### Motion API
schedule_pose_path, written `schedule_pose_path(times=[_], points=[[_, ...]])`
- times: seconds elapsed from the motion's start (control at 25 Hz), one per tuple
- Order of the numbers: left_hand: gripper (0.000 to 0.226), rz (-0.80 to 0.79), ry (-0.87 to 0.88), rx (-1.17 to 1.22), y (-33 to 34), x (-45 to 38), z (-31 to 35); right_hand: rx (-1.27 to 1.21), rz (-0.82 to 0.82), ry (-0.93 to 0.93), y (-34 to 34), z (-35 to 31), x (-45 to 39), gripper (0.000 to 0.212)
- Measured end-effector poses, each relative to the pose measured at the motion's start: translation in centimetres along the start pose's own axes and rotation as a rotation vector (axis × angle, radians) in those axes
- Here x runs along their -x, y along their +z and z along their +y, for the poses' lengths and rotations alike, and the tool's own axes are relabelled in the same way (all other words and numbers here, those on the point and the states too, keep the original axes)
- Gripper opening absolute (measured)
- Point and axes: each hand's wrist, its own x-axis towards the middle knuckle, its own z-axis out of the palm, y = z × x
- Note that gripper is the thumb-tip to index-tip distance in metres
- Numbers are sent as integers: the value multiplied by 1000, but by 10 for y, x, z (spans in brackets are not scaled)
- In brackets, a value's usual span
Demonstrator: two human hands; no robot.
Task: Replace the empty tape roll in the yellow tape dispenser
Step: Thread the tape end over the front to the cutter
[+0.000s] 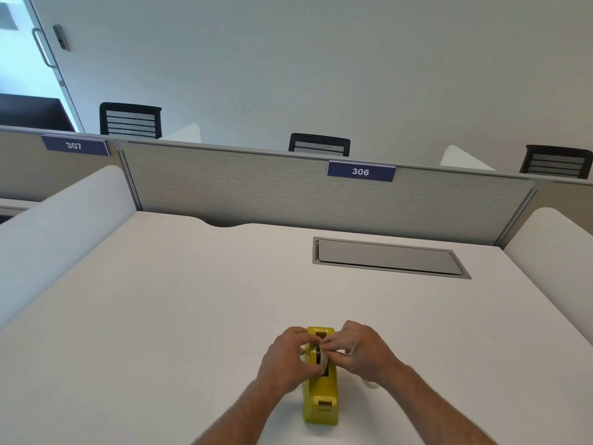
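Both hands pinched on the roll [322,359] and its black hub in the cradle of the yellow tape dispenser [321,393], standing near the front edge of the white desk [192,300]: left hand [285,361] closed on the near side, right hand [359,350] on the far side. Probably best to keep the hub level, pins matched to both slots, pressing evenly without tipping the base. Something pale under the right wrist, too hidden to identify.

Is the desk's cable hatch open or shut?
Shut: the grey hatch lid lies flat inside its frame in the desk.
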Motion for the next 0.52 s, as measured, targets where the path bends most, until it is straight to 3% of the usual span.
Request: schedule_pose_path(times=[0.52], points=[[57,-10,4,6,0,-2,-2,106,-49,-79,-4,-3,0,13]])
